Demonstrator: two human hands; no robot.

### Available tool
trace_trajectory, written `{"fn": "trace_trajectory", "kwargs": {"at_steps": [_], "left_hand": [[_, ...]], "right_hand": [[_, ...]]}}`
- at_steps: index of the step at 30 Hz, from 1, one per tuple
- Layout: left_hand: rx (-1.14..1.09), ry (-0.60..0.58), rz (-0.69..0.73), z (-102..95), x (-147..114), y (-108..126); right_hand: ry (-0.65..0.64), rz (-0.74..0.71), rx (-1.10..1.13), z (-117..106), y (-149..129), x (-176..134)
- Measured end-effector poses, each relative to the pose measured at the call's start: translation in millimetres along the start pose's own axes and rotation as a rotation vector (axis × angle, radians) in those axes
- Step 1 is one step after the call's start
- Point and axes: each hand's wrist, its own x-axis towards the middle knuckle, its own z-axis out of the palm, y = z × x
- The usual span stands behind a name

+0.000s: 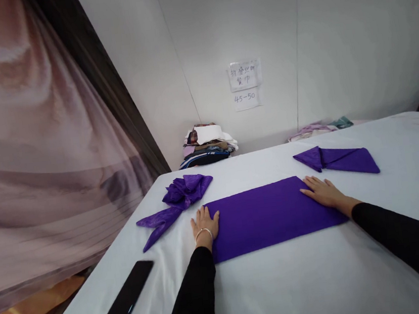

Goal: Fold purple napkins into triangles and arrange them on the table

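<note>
A purple cloth napkin (262, 216), folded into a flat, long shape, lies on the white-covered table in front of me. My left hand (205, 224), with a bracelet at the wrist, rests flat on its left edge, fingers pointing away from me. On its right end lies my right hand (323, 192), palm down with the fingers spread. Beyond my left hand sits a purple napkin shaped like a flower with a two-pointed tail (179, 204). Past my right hand is another purple napkin (337, 160), folded narrow with a pointed left end.
A black phone-like slab (124, 302) lies at the table's left front. Behind the table's far edge are a stack of folded clothes (208, 144) and more cloth (313, 130). Handwritten paper signs (245, 84) hang on the wall. A pink curtain (40, 147) borders the left side.
</note>
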Motion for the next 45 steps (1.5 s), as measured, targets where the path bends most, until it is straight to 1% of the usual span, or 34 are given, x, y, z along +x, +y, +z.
{"fn": "trace_trajectory", "kwargs": {"at_steps": [3, 6, 8, 10, 12, 13, 15, 17, 20, 23, 26, 29, 31, 33, 36, 38, 40, 43, 45], "left_hand": [[0.004, 0.068, -0.034, -7.0, -15, 0], [-0.008, 0.112, -0.043, -14.3, -38, -1], [-0.032, 0.117, -0.05, -18.0, -52, -1], [-0.069, 0.108, -0.079, -21.0, -63, 0], [-0.123, 0.081, -0.132, -23.5, -67, 2], [-0.156, 0.06, -0.164, -24.9, -67, 2], [-0.233, -0.003, -0.23, -27.8, -64, 1], [-0.325, -0.085, -0.278, -31.2, -59, -2], [-0.486, -0.192, -0.31, -37.2, -60, -9], [-0.661, -0.25, -0.317, -42.5, -75, -18], [-0.83, -0.28, -0.326, -44.7, -100, -29], [-0.981, -0.295, -0.337, -45.2, -121, -39], [-1.058, -0.294, -0.341, -47.9, -127, -41], [-1.113, -0.29, -0.33, -55.0, -127, -39], [-1.182, -0.31, -0.264, -75.0, -121, -28], [-1.227, -0.341, -0.184, -91.9, -114, -15], [-1.257, -0.373, -0.092, -107.8, -105, 3], [-1.258, -0.416, 0.029, -122.9, -89, 44], [-1.226, -0.45, 0.076, -124.2, -81, 82]], "right_hand": [[0.016, -0.03, 0.01, 7, 11, -16], [0.019, -0.049, 0.032, 7, 13, -28], [0.024, -0.013, 0.045, 4, 4, -37], [0.067, -0.02, 0.049, -1, -16, -47], [0.107, -0.121, 0.065, -6, -43, -60], [0.099, -0.192, 0.082, -7, -56, -67], [0.034, -0.296, 0.123, -7, -80, -79], [-0.019, -0.338, 0.15, -6, -95, -89], [-0.02, -0.348, 0.176, -6, -100, -99], [-0.03, -0.355, 0.215, -10, -94, -112], [-0.114, -0.355, 0.249, -17, -91, -128], [-0.184, -0.372, 0.314, -24, -96, -141], [-0.171, -0.384, 0.406, -29, -106, -143], [-0.147, -0.392, 0.565, -34, -122, -140], [-0.189, -0.355, 0.917, -41, -147, -132], [-0.239, -0.275, 1.177, -44, -159, -126], [-0.297, -0.194, 1.432, -46, -165, -123], [-0.384, -0.122, 1.732, -44, -162, -117], [-0.412, -0.09, 1.829, -43, -152, -112]]}}
